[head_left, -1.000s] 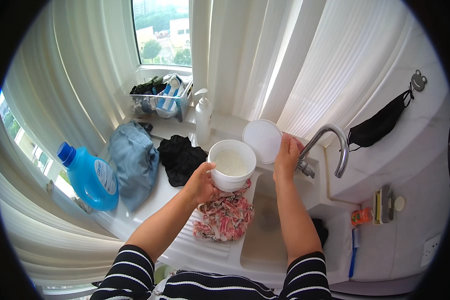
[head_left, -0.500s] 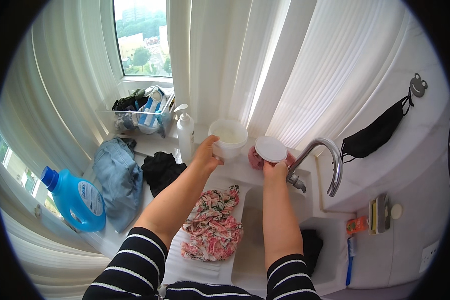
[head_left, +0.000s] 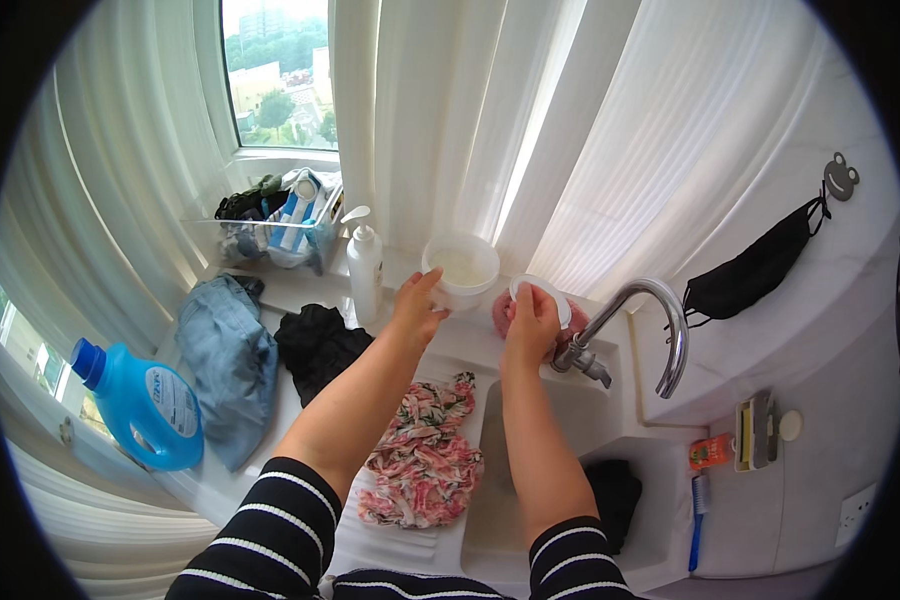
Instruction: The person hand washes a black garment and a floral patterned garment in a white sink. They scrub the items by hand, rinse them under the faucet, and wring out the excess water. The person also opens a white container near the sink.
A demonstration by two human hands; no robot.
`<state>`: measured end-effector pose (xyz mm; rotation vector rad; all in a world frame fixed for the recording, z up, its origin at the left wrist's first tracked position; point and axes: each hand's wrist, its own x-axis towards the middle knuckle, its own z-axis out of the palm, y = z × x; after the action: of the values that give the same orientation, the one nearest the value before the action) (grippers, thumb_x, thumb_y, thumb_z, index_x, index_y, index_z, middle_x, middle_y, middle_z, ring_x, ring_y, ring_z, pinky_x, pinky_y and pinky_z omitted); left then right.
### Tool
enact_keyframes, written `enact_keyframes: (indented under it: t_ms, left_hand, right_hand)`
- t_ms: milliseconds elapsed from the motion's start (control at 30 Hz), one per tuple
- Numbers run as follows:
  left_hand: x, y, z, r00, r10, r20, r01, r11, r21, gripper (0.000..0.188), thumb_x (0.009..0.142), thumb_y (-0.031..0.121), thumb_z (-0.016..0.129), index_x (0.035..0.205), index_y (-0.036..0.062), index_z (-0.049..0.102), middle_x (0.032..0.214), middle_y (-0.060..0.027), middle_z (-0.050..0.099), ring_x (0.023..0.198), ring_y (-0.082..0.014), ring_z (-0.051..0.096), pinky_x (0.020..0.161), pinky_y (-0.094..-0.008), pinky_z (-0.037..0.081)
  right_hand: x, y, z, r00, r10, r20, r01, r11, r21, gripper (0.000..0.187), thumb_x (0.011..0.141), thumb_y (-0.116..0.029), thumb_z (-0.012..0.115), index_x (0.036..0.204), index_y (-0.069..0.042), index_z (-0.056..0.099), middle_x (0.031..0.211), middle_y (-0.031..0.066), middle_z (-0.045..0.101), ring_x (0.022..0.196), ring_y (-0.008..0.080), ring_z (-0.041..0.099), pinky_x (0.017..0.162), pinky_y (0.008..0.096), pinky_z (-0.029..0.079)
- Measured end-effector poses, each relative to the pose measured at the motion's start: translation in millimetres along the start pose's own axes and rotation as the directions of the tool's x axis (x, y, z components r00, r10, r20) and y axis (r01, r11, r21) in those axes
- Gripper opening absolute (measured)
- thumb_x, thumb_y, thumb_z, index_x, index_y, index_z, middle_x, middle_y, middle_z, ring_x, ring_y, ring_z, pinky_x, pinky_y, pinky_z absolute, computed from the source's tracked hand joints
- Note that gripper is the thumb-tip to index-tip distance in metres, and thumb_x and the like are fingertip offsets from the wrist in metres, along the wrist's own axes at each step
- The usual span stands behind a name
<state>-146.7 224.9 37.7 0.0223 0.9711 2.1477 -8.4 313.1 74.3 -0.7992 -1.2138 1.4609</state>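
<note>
My left hand (head_left: 419, 308) grips the side of a round, translucent white tub (head_left: 470, 296), its top uncovered and pale contents visible inside. My right hand (head_left: 533, 322) pinches the rim of a round white lid (head_left: 564, 311), just right of the tub and partly hidden by my fingers. Behind the lid sits a pink fluffy thing (head_left: 502, 314), mostly covered. A floral pink cloth (head_left: 425, 470) lies crumpled on the ribbed washboard between my forearms. To the left of the tub stands a white pump bottle (head_left: 366, 270).
A chrome faucet (head_left: 677, 340) arches over the sink (head_left: 490, 510), close to my right hand. Black cloth (head_left: 615, 495) lies in the basin. At left are a blue detergent jug (head_left: 150, 405), blue jeans (head_left: 228, 360), black fabric (head_left: 320, 345) and a clear bin (head_left: 315, 245).
My right hand has shifted its hold from beneath the lid to its upper edge, now covering much of it. The left hand still holds the tub, almost unmoved.
</note>
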Motion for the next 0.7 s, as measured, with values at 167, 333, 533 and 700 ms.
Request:
enact_keyframes:
  t_ms: [167, 333, 533, 700]
  left_hand:
    - [-23, 4, 19, 0.965, -0.186, -0.183, 0.196, 0.98, 0.039, 0.096, 0.077, 0.048, 0.075, 0.147, 0.0114, 0.02, 0.148, -0.0176, 0.015, 0.13, -0.0453, 0.022, 0.102, -0.066, 0.028]
    - [-24, 6, 11, 0.963, -0.218, -0.159, 0.223, 0.975, 0.011, 0.101, 0.076, 0.051, 0.075, 0.147, 0.009, 0.017, 0.146, -0.019, 0.015, 0.127, -0.0467, 0.028, 0.1, -0.0645, 0.033]
    - [-24, 6, 12, 0.966, -0.184, -0.181, 0.203, 0.974, 0.095, 0.1, 0.075, 0.053, 0.074, 0.143, 0.0015, 0.021, 0.144, -0.0191, 0.023, 0.122, -0.0445, 0.036, 0.092, -0.0584, 0.041]
    - [-65, 31, 7, 0.967, -0.192, -0.165, 0.219, 0.961, 0.166, 0.091, 0.08, 0.05, 0.071, 0.143, 0.0043, 0.024, 0.142, -0.0184, 0.025, 0.126, -0.0399, 0.036, 0.099, -0.055, 0.037]
  right_hand:
    - [56, -15, 60, 0.686, -0.212, 0.696, 0.682, 0.521, -0.514, 0.014, 0.08, -0.011, 0.067, 0.09, -0.002, 0.071, 0.086, 0.016, 0.069, 0.078, 0.0274, 0.066, 0.072, 0.0342, 0.052]
    - [77, 7, 112, 0.607, 0.287, 0.741, 0.763, 0.05, -0.644, 0.019, 0.078, -0.011, 0.068, 0.095, -0.004, 0.072, 0.092, 0.0181, 0.069, 0.085, 0.0321, 0.066, 0.077, 0.0375, 0.053]
    - [86, 50, 123, 0.657, 0.21, 0.724, 0.748, -0.057, -0.662, 0.018, 0.077, -0.009, 0.065, 0.089, 0.003, 0.07, 0.089, 0.0181, 0.07, 0.085, 0.0293, 0.068, 0.074, 0.037, 0.054]
    - [82, -41, 111, 0.59, 0.475, 0.653, 0.471, 0.455, -0.756, 0.017, 0.074, -0.005, 0.07, 0.09, 0.001, 0.069, 0.08, 0.0154, 0.07, 0.071, 0.02, 0.069, 0.065, 0.0293, 0.056]
